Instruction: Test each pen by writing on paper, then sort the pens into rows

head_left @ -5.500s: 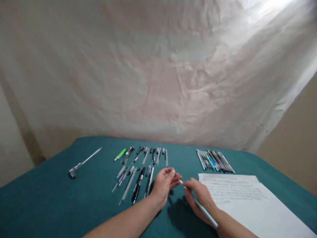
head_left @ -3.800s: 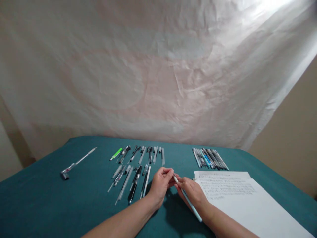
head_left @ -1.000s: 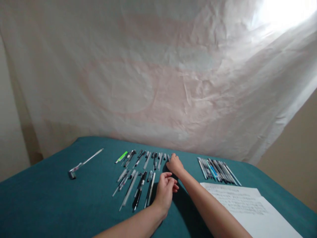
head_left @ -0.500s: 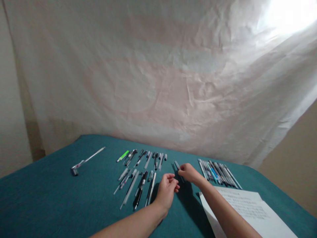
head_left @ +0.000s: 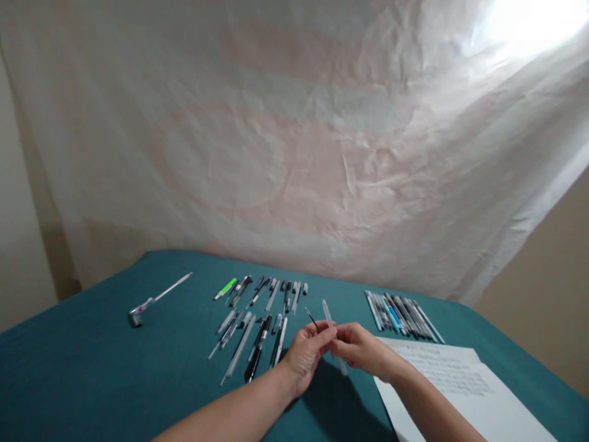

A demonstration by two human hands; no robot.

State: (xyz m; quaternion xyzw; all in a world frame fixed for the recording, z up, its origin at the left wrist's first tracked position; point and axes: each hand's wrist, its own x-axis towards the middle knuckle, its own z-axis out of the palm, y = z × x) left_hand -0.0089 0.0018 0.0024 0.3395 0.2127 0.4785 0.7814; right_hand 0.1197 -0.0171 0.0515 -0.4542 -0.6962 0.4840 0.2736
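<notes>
While the left hand [head_left: 304, 361] pinches what looks like a thin dark refill [head_left: 311, 319] and the right hand [head_left: 361, 350] grips a clear barrel [head_left: 327, 312] beside it above the green cloth [head_left: 105, 380], pairing parts seems underway, calling for careful alignment.

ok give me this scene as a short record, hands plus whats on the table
left hand: holding a thin dark rod
right hand: fingers on a slim translucent plastic tube; left fingers meet it too
centre-left: two rows of loose pens and pen parts, bright green pen at the far row's left end
right: slim pens side by side, beyond white handwritten paper
surface: dark teal cloth
</notes>
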